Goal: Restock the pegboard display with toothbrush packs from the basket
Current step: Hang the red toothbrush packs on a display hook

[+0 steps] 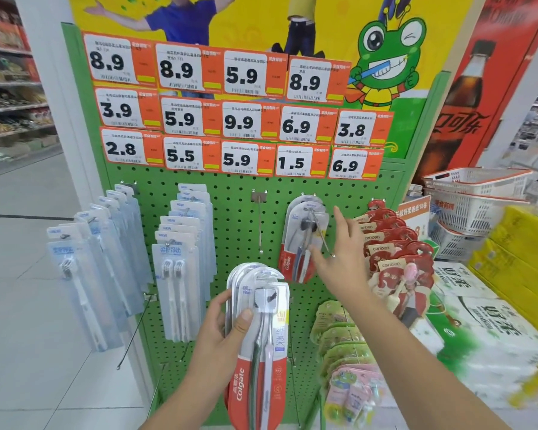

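A small stack of Colgate toothbrush packs (258, 342) is grasped by the left hand (221, 333) in the lower centre of the frame; the thumb is laid across the front of the top pack and the fingers are curled behind the stack. The right hand (339, 259) is stretched out in the centre right of the frame, with its fingers spread and relaxed, and nothing is held in it. Its fingertips are seen just beside the tip of a metal hook (322, 235) of the green pegboard (236, 209). On this hook, close to the board, a few hung Colgate packs (302, 240) of the same kind are found. Just left of them an empty hook (260, 225) is seen.

In the left part of the frame two rows of pale blue toothbrush packs (177, 268) are hung. To the right of the open hand a row of red packs (395, 252) is hung, and below it green and pink packs (345, 361). Price tags (239, 119) are fixed in three rows in the upper part of the board. White baskets (475, 206) are stacked at the right edge of the frame; what lies inside them cannot be told.
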